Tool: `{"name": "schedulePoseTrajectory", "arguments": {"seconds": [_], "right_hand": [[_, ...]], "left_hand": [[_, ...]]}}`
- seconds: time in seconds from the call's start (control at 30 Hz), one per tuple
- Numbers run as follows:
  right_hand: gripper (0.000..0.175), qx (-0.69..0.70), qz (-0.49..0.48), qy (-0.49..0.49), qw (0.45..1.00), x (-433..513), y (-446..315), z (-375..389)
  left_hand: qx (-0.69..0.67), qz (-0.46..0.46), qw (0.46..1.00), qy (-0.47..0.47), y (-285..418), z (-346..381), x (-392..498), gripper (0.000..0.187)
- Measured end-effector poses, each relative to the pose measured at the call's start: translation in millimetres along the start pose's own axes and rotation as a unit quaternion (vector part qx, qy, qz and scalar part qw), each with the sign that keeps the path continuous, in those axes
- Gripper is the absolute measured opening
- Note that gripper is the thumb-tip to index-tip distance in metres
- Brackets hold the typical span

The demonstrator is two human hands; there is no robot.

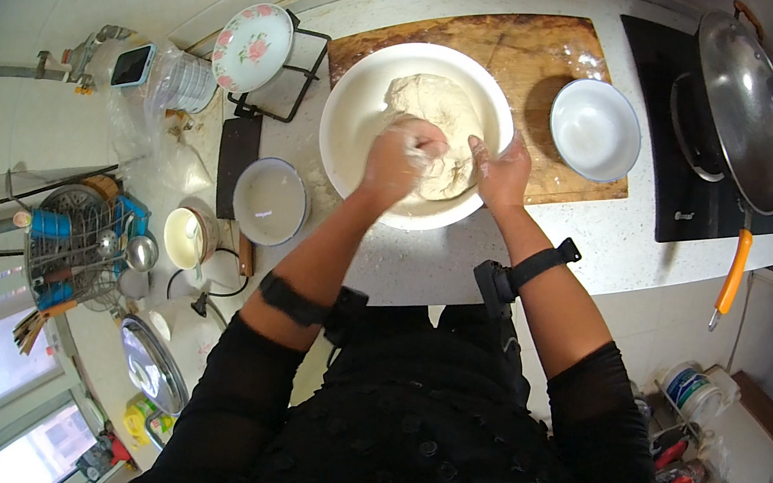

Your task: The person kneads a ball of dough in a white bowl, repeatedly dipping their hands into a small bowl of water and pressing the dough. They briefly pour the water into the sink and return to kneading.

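A lump of pale, rough-surfaced dough (435,101) lies in a large white bowl (348,125). My left hand (405,150), blurred by motion, is curled into a fist over the near left side of the dough. Whether any dough is inside that fist is hidden, though whitish bits cling to its fingers. At the bowl's right edge, my right hand (505,171) grips the rim, its thumb on the inner side near the dough and its other fingers partly hidden.
Beneath the bowl is a wooden cutting board (539,46), also bearing a blue-rimmed bowl (594,130). A wok (745,109) rests on the black cooktop (694,214) at right. Leftward are another bowl (271,200), a cleaver (238,157), a cup (183,240) and a floral plate (254,46).
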State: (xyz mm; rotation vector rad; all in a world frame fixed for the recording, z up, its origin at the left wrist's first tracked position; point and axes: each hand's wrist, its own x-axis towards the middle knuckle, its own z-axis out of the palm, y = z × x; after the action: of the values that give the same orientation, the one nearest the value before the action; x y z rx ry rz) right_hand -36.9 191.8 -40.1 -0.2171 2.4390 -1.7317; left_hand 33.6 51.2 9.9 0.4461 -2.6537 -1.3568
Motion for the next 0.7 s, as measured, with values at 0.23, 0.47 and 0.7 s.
{"name": "schedulePoseTrajectory", "arguments": {"seconds": [0.23, 0.47, 0.7], "right_hand": [[0.038, -0.002, 0.003, -0.001, 1.0, -1, 4, 1], [0.042, 0.022, 0.005, 0.003, 1.0, -2, 4, 3], [0.043, 0.002, -0.046, 0.016, 0.999, 2, 12, 5]], "left_hand": [[-0.036, -0.148, 0.971, 0.184, -46, -116, -66, 0.016], [-0.034, -0.237, 0.936, 0.259, -108, -161, -131, 0.01], [-0.052, -0.213, 0.939, 0.264, -115, -162, -147, 0.01]]}}
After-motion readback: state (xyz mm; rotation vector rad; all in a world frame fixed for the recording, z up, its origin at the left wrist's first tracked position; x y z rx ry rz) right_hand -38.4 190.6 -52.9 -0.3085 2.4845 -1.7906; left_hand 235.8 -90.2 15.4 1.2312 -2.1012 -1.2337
